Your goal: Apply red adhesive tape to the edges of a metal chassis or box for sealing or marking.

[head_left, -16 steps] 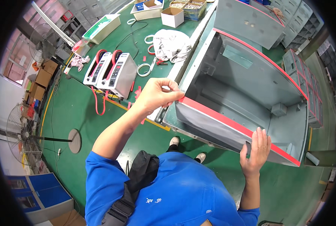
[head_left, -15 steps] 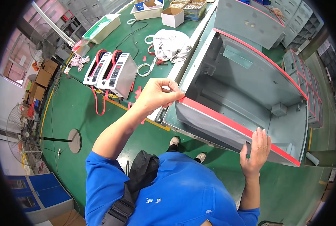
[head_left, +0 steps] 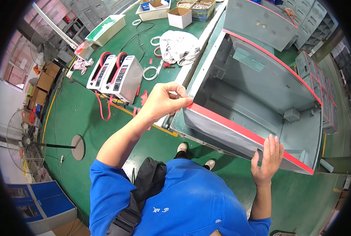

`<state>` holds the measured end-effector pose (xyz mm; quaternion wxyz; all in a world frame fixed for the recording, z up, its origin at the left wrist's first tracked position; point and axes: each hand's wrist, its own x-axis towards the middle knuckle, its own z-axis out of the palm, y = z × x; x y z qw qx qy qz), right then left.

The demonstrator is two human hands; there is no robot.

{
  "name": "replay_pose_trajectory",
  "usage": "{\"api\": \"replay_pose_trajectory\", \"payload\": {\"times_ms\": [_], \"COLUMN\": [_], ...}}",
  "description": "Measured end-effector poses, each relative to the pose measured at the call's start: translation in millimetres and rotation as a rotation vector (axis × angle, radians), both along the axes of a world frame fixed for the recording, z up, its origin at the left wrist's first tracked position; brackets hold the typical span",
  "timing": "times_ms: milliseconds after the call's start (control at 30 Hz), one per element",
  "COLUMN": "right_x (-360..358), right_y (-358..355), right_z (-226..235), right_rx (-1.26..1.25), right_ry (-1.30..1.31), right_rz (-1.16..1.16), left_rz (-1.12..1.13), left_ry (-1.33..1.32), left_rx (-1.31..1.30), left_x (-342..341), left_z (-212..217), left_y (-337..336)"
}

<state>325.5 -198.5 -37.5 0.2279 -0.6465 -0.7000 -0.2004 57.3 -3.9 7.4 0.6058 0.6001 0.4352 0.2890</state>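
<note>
A large grey metal cabinet shell lies with its open side up in front of me. Red tape runs along its near rim from the left corner to the right end. At that left corner my left hand is closed, thumb and forefinger pinching the tape's end. My right hand lies on the near rim further right, fingers stretched out together over the tape and the thumb apart. More red tape lines the far curved rim.
On the green table stand two white tape dispensers with red strips hanging down. Behind them lie tape rolls, a white cloth and a small carton. Another grey shell stands beyond; a floor fan is at left.
My left hand has shifted very slightly at the corner, its fingers still on the tape's end. The right hand stays in nearly the same place on the rim.
</note>
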Motion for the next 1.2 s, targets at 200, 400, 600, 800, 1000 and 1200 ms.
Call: {"api": "replay_pose_trajectory", "payload": {"times_ms": [200, 400, 600, 800, 1000, 1200], "right_x": [-0.3, -3.1, -14.1, -52.3, -103.7, -158.6], "right_y": [0.3, 0.4, 4.4, 30.0, 67.0, 114.2], "right_z": [-0.3, 1.0, 2.6, 3.5, 5.7, 11.9], "right_rx": [0.002, -0.016, -0.030, -0.018, -0.004, 0.043], "right_ry": [0.020, 0.034, 0.034, 0.032, 0.002, 0.065], "right_rz": [0.004, -0.020, -0.071, -0.032, 0.051, 0.230], "left_rz": [0.004, -0.002, 0.035, 0.139, 0.134, 0.055], "left_ry": [0.026, 0.029, -0.105, -0.224, -0.200, -0.189], "left_rx": [0.041, 0.103, 0.051, 0.011, 0.046, 0.342], "left_x": [0.2, -1.9, -4.5, -28.6, -45.0, -33.5], "left_z": [-0.8, -10.7, -8.2, -40.1, -59.9, -65.9], "left_y": [-1.3, -4.5, 0.9, 14.0, 20.4, 23.4]}}
